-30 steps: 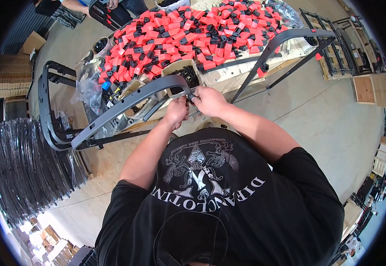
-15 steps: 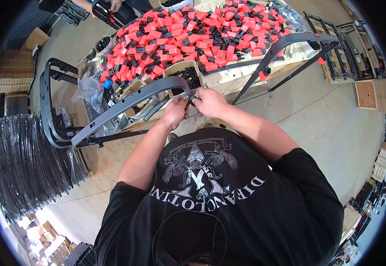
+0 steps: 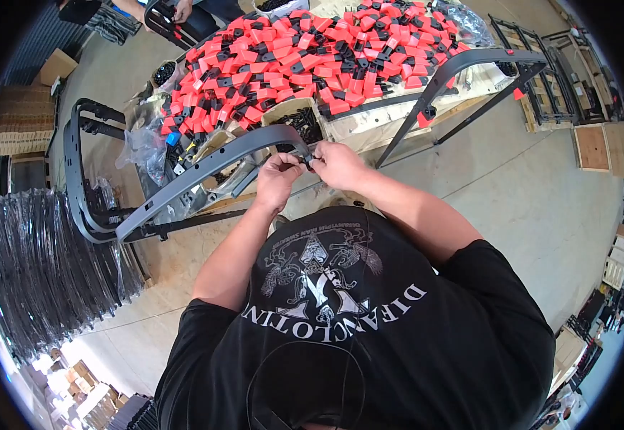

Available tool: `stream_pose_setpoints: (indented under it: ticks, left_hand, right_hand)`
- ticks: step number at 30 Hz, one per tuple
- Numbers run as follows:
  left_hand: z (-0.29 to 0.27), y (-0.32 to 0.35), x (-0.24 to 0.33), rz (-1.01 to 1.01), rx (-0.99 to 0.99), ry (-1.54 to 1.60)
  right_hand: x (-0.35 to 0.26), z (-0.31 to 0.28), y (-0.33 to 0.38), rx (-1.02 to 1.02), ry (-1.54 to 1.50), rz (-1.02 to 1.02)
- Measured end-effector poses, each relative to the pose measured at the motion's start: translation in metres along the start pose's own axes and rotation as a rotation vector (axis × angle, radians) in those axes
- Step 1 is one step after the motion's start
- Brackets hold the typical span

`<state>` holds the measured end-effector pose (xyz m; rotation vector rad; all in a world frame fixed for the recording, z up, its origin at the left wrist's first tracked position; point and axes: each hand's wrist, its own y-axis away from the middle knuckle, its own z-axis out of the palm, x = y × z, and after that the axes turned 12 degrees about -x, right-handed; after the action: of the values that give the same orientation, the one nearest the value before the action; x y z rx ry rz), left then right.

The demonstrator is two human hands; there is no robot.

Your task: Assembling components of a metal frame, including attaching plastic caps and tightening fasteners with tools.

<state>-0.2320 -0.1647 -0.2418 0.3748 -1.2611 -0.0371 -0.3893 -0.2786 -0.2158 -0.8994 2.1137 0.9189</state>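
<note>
A dark grey curved metal frame (image 3: 211,163) runs from the lower left and bends down between my hands. At its bent end my right hand (image 3: 340,166) is closed, thumb and fingers gripping the tip, where a small black piece shows. My left hand (image 3: 276,185) is just left of that end with its fingers bent into a pinch. Whatever lies between its fingertips is too small to make out. Right behind the bend stands an open cardboard box (image 3: 283,113) of small black parts.
A large heap of red and black plastic pieces (image 3: 290,61) covers the table. Another part of the frame (image 3: 462,68) arches at the right. Wrapped black bars (image 3: 46,265) are stacked at the left. Across the table, a co-worker's hand (image 3: 183,10) holds a black part.
My left hand has shifted slightly up and left, and its fingers have come up from under the frame's end into a pinch. My right hand stays at the end.
</note>
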Motion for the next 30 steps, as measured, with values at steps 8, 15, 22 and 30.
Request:
stream_pose_setpoints:
  ticks: [8, 15, 22, 30]
  left_hand:
    - [-0.012, -0.013, 0.004, -0.074, 0.190, 0.314]
    - [-0.001, -0.015, -0.008, -0.348, -0.011, 0.087]
    - [-0.001, -0.009, 0.001, -0.485, 0.086, -0.299]
    - [-0.002, -0.004, -0.013, -0.150, -0.064, -0.193]
  right_hand:
    - [-0.003, 0.001, -0.002, 0.011, -0.014, 0.001]
    - [0.005, 0.004, -0.005, 0.021, 0.009, -0.002]
    - [-0.004, 0.001, 0.001, 0.018, -0.022, -0.002]
    - [-0.008, 0.002, -0.002, -0.004, 0.023, 0.033]
